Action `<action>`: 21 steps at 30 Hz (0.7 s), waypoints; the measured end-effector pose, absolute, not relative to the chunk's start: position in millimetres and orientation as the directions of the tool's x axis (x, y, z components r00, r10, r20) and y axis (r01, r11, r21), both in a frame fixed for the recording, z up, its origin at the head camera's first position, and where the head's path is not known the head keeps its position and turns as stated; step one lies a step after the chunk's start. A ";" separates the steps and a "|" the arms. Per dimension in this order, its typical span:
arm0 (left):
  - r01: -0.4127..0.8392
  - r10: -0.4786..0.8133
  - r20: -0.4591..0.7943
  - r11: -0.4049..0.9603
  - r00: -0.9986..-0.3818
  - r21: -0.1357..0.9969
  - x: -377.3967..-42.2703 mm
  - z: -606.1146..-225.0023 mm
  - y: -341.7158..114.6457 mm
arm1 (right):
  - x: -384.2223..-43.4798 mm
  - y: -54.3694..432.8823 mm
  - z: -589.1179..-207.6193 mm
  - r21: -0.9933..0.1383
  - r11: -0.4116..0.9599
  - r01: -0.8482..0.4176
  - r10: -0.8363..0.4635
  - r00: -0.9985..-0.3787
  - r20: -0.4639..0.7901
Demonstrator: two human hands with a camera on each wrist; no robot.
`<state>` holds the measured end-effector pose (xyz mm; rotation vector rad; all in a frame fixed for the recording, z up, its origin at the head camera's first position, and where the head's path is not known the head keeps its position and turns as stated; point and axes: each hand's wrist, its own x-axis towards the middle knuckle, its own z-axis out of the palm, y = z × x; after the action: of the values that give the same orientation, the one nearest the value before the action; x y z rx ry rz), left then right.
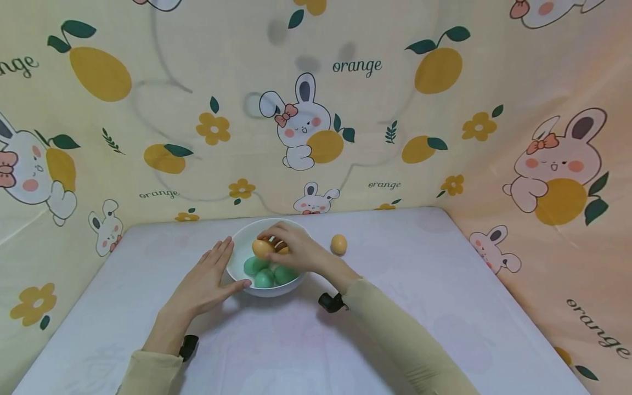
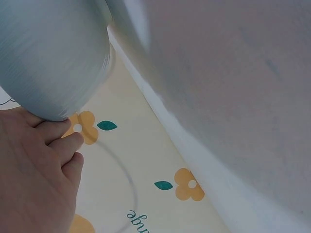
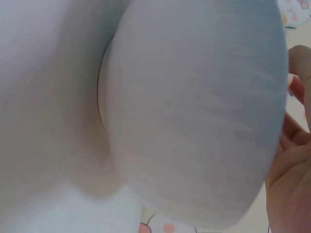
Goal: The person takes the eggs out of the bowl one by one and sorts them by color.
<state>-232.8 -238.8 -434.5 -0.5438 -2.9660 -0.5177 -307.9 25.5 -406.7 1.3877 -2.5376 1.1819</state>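
Note:
A white bowl (image 1: 276, 293) stands near the back of the table with several green eggs (image 1: 264, 278) inside. My right hand (image 1: 298, 251) reaches over the bowl's right side and pinches a yellow egg (image 1: 262, 248) between fingers and thumb, above the green ones. Part of another yellow egg (image 1: 283, 250) shows beneath that hand. My left hand (image 1: 204, 282) rests with straight fingers against the bowl's left side, its thumb at the near rim. In the left wrist view, the fingertips touch the bowl wall (image 2: 53, 58). The bowl (image 3: 194, 111) hides most of the right fingers in the right wrist view.
One more yellow egg (image 1: 338, 244) lies on the table to the right of the bowl. A pale cloth (image 1: 276, 351) covers the table. Behind and beside it hangs a printed curtain (image 1: 375, 109) with rabbits and oranges.

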 end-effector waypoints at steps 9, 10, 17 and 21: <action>0.351 0.324 0.137 0.880 -0.936 0.321 -232.7 -433.8 -238.5 | -308.3 50.3 -409.6 -0.611 0.228 -0.758 -0.591 -0.607 0.531; 0.349 0.322 0.136 0.881 -0.937 0.320 -232.7 -433.6 -238.3 | -307.8 53.1 -409.6 -0.604 0.230 -0.763 -0.575 -0.608 0.547; 0.346 0.319 0.135 0.883 -0.938 0.318 -232.7 -433.5 -237.6 | -305.4 73.7 -410.0 -0.567 0.250 -0.785 -0.490 -0.608 0.625; 0.350 0.321 0.142 0.881 -0.936 0.319 -232.7 -434.2 -237.8 | -306.1 86.6 -412.2 -0.562 0.265 -0.783 -0.443 -0.617 0.651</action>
<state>-232.7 -237.8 -434.2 -0.5299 -2.9637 -0.5270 -306.1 86.6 -412.2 1.1165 -2.1782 1.2921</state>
